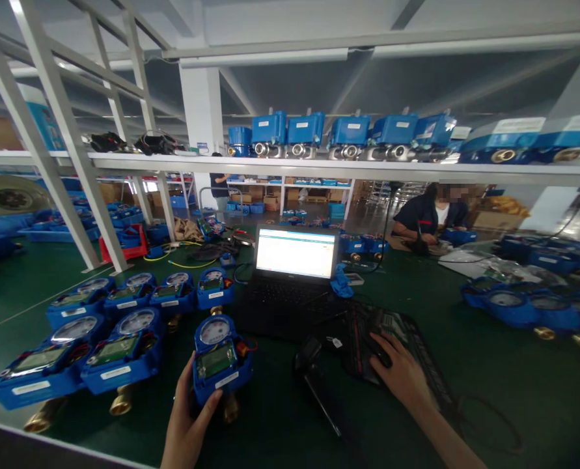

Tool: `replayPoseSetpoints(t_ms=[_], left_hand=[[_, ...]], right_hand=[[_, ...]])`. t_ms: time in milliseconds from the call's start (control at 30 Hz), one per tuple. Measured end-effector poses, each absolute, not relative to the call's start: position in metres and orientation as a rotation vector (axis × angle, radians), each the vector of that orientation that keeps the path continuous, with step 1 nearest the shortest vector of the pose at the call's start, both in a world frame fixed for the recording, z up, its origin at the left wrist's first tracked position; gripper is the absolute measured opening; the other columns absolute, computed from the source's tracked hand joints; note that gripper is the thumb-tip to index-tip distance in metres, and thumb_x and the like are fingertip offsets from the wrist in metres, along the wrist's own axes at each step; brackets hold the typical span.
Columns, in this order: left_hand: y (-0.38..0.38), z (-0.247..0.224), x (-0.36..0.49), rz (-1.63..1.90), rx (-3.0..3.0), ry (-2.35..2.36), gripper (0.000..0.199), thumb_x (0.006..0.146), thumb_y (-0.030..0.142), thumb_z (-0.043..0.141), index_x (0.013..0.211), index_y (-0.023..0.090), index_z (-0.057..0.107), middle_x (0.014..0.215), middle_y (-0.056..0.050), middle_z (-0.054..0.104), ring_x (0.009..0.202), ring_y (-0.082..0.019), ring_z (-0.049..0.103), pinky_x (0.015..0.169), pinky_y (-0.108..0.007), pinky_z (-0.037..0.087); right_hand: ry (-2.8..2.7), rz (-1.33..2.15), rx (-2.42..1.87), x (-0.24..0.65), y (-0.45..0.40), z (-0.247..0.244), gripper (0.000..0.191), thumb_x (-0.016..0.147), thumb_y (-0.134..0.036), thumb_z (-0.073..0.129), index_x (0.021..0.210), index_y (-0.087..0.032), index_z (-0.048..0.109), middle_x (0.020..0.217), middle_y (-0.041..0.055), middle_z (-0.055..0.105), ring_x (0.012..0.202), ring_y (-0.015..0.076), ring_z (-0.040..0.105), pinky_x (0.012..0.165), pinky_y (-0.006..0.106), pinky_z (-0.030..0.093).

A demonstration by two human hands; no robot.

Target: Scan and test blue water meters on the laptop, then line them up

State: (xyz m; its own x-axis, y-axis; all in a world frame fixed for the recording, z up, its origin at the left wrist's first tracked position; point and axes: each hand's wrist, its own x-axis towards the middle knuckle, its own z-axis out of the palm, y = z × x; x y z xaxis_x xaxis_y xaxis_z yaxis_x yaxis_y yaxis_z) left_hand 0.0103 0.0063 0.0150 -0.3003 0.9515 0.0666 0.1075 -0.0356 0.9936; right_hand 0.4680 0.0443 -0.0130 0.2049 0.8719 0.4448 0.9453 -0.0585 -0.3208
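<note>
Meter (216, 361) gripped by left hand (191, 412) points lengthwise away, right hand (401, 372) cupping mouse (379, 352).

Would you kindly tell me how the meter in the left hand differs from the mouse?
The meter is blue with a round dial; the mouse is black. The meter is visibly bulkier than the mouse. The left hand grasps the meter; the right hand lies over the mouse. Each has one hand on it.

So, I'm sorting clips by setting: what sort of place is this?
Probably a meter workshop or factory: blue meters sit in rows on a green bench, more blue units line the shelf above, and another person is at the far side.
</note>
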Motion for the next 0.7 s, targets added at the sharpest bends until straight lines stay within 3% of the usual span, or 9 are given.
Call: replayPoseSetpoints(t_ms=[300, 567, 700], left_hand=[[0.005, 0.015, 0.011, 1.419, 1.118, 1.515, 0.099, 0.065, 0.070, 0.074, 0.144, 0.024, 0.036, 0.156, -0.015, 0.041, 0.143, -0.040, 0.037, 0.119, -0.057, 0.032], [0.003, 0.017, 0.014, 1.458, 1.031, 1.455, 0.102, 0.062, 0.067, 0.078, 0.145, 0.026, 0.036, 0.151, -0.014, 0.048, 0.137, -0.040, 0.046, 0.114, -0.056, 0.041], [0.003, 0.012, 0.011, 1.405, 1.079, 1.440, 0.097, 0.069, 0.062, 0.077, 0.149, 0.028, 0.032, 0.156, -0.013, 0.040, 0.139, -0.038, 0.044, 0.116, -0.055, 0.038]], right_hand=[[-1.691, -0.259, -1.899, 0.473, 0.044, -0.023, 0.049, 0.088, -0.044, 0.045, 0.128, -0.024, 0.064, 0.133, 0.0095, 0.061, 0.110, 0.0302, 0.065, 0.090, 0.046, 0.057], [-1.665, -0.190, -1.940, 0.476, 0.044, -0.024, 0.052, 0.085, -0.048, 0.046, 0.126, -0.023, 0.066, 0.133, 0.0103, 0.060, 0.111, 0.0327, 0.063, 0.088, 0.049, 0.057], [-1.661, -0.206, -1.911, 0.478, 0.044, -0.025, 0.050, 0.085, -0.049, 0.046, 0.125, -0.025, 0.065, 0.132, 0.0100, 0.061, 0.109, 0.0324, 0.064, 0.085, 0.050, 0.057]])
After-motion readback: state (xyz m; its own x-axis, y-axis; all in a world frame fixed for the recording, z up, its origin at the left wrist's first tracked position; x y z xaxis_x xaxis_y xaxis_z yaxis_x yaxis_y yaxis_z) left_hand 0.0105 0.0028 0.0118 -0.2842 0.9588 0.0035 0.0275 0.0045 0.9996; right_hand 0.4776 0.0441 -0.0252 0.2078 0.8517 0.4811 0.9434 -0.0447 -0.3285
